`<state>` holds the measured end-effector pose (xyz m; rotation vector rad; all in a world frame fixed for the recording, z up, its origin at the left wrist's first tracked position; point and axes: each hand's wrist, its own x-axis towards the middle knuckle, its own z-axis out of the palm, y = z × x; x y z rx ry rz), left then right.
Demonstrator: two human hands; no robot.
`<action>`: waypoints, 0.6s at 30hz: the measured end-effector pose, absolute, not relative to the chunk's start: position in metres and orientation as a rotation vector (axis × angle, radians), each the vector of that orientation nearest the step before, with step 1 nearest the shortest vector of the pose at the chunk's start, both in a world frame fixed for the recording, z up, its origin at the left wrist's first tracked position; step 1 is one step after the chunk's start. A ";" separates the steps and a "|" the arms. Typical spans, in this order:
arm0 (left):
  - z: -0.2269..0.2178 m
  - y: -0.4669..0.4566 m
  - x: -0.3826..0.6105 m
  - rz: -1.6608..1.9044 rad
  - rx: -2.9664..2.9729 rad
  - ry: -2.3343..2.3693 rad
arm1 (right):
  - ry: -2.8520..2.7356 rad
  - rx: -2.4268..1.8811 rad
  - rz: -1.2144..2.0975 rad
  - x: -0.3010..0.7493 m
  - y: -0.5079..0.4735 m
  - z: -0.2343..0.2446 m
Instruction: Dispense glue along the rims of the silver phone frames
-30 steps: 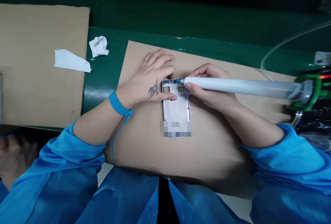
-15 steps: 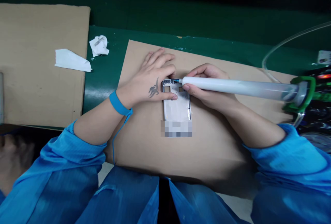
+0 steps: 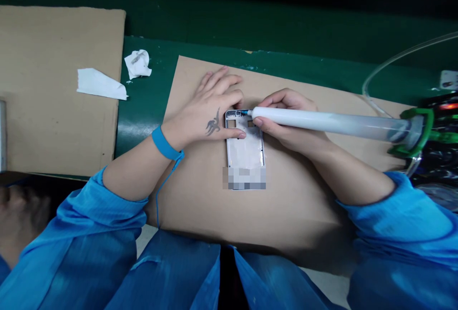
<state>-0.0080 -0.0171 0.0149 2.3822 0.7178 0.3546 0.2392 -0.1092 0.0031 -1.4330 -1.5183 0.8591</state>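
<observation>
2 white paper scraps [image 3: 101, 84] lie leftmost. The left hand [image 3: 211, 105], fingers spread, rests its thumb on a phone frame [image 3: 245, 151] lying on cardboard [image 3: 200, 210]; the right hand [image 3: 303, 140] grasps a syringe [image 3: 336, 122], tip at the frame's top end.

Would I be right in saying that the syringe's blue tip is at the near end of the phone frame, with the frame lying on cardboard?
Not quite: the head view shows the blue tip of the syringe at the far end of the phone frame. The frame does lie on cardboard.
</observation>
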 end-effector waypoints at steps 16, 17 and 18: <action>0.010 -0.015 -0.010 0.373 2.418 0.693 | -1.392 -1.294 0.845 0.247 -0.116 -0.007; 0.009 -0.013 -0.012 0.375 2.424 0.689 | -1.416 -1.271 0.846 0.249 -0.118 -0.009; 0.009 -0.009 -0.015 0.375 2.428 0.694 | -1.482 -1.243 0.842 0.251 -0.120 -0.012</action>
